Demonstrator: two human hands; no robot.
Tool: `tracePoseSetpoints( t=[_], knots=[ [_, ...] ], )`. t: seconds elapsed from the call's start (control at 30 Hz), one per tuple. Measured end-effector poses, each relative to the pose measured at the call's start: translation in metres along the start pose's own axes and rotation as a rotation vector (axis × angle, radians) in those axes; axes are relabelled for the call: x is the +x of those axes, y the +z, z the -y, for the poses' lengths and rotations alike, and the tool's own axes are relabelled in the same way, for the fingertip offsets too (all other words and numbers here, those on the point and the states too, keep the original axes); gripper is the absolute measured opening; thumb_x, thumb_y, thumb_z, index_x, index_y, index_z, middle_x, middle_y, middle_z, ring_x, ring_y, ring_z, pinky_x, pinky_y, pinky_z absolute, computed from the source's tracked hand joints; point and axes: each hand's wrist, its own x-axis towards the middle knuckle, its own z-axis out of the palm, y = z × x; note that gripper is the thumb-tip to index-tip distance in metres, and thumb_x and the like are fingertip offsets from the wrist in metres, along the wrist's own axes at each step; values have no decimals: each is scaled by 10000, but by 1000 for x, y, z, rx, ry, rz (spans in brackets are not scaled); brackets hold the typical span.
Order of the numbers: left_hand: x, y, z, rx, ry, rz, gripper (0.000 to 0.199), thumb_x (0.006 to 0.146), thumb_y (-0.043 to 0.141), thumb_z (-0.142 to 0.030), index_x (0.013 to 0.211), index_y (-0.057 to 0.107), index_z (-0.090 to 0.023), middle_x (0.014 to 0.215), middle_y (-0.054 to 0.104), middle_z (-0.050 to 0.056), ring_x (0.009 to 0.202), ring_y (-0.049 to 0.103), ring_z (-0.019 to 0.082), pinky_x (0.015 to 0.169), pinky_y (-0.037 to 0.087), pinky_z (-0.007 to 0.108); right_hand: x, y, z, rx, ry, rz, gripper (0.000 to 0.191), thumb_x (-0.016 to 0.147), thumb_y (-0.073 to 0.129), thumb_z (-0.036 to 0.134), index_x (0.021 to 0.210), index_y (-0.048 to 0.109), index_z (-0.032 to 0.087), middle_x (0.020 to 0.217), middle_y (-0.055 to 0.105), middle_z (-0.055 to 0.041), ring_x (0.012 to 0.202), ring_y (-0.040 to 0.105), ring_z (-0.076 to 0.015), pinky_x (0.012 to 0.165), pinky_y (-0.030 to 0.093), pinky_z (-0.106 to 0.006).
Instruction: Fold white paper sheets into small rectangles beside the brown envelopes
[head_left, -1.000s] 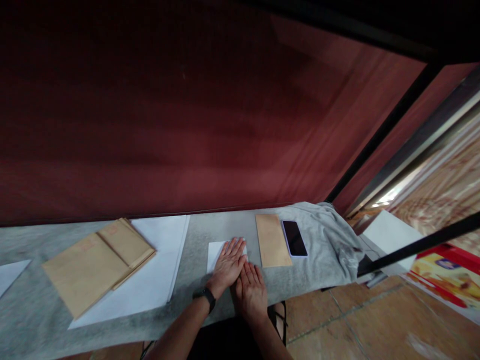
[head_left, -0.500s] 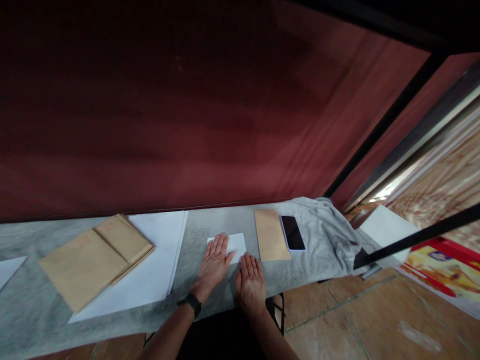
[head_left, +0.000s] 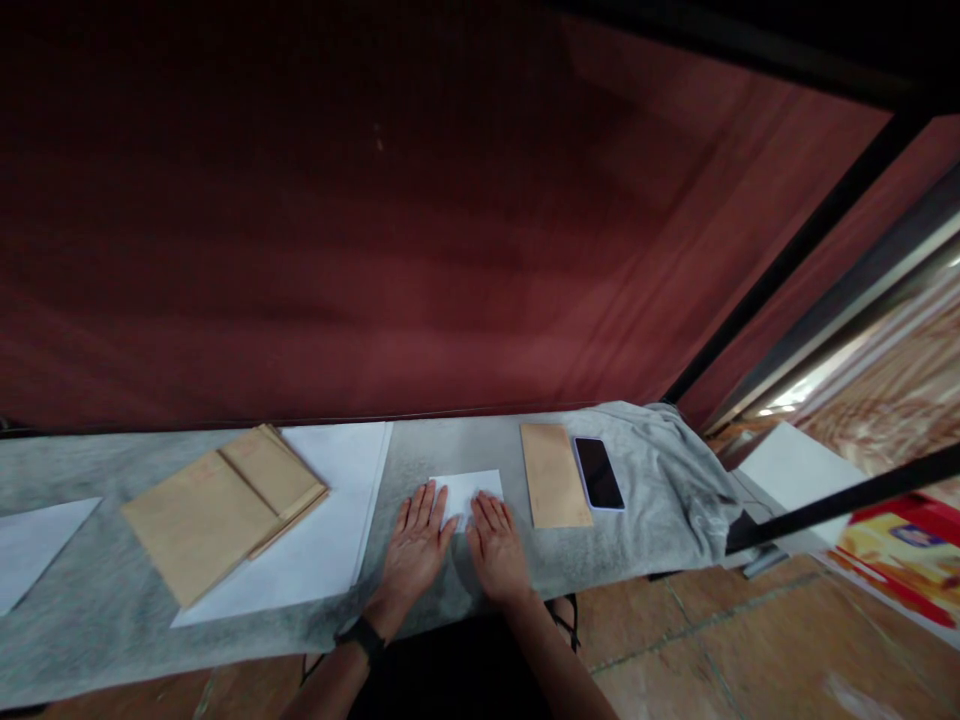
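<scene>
A small white paper (head_left: 466, 486) lies flat on the grey cloth of the table (head_left: 420, 440). My left hand (head_left: 415, 540) rests palm down on its left part, fingers stretched out. Flat on the paper's lower right part lies my right hand (head_left: 498, 548), fingers extended and close to each other. Both hands hide the paper's near edge in part. To the right is a single brown envelope (head_left: 555, 475), with a dark-screened phone (head_left: 599, 473) beside it.
On the left, brown envelopes (head_left: 202, 520) overlap large white sheets (head_left: 330, 540). Another white sheet (head_left: 41, 545) lies farther left. A red wall (head_left: 450, 300) rises behind the table; a black metal bar (head_left: 847, 503) crosses at the right, near a red-yellow box (head_left: 907, 560).
My right hand has moved up onto the paper, and my left hand has shifted slightly down and left on it. The whole view has shifted, so things appear farther right.
</scene>
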Motion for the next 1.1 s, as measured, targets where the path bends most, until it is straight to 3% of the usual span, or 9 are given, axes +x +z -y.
tracePoseSetpoints(
  t=[0.23, 0.53, 0.7, 0.8, 0.93, 1.1],
  knots=[
    [0, -1, -3, -5, -42, 14, 633, 1013, 306, -507, 1511, 426, -134, 1564, 437, 152, 1471, 374, 286, 1209, 283, 501, 32, 15, -14, -101, 35, -22, 515, 1052, 389, 324, 1507, 427, 84, 1522, 472, -180, 1431, 415, -258, 1171, 298, -452],
    [2, 0, 0, -6, -133, 37, 622, 1020, 282, -457, 1525, 397, -112, 1575, 410, 153, 1480, 359, 272, 1217, 262, 508, 37, 21, -40, -163, 43, -84, 555, 1063, 329, 369, 1509, 412, 50, 1498, 484, -228, 1397, 454, -300, 1142, 326, -491],
    [0, -4, 6, -8, -150, 31, 588, 1017, 284, -389, 1530, 391, -125, 1573, 420, 129, 1484, 349, 268, 1223, 251, 506, 38, 18, -37, -152, 59, -120, 558, 1061, 318, 348, 1524, 379, 43, 1498, 479, -239, 1388, 463, -302, 1145, 320, -506],
    [0, -6, 5, -15, -157, 33, 578, 1013, 287, -369, 1527, 398, -127, 1572, 424, 122, 1484, 351, 265, 1226, 246, 503, 29, 17, -23, -151, 67, -122, 550, 1059, 312, 323, 1532, 366, 49, 1530, 440, -229, 1413, 436, -297, 1150, 321, -496],
    [0, -8, 3, -30, -155, 21, 572, 1008, 301, -358, 1522, 410, -134, 1562, 443, 120, 1493, 333, 259, 1234, 228, 498, 1, 17, -6, -112, -37, -51, 572, 1056, 340, 344, 1577, 289, 114, 1575, 400, -164, 1444, 394, -260, 1182, 297, -460],
    [-1, -10, 6, -67, -146, 4, 565, 1001, 314, -344, 1518, 418, -140, 1546, 470, 127, 1485, 350, 261, 1228, 244, 506, -20, 14, -10, -149, 4, -109, 686, 1056, 357, 417, 1603, 139, 66, 1572, 376, -223, 1433, 406, -301, 1167, 325, -481]
  ],
)
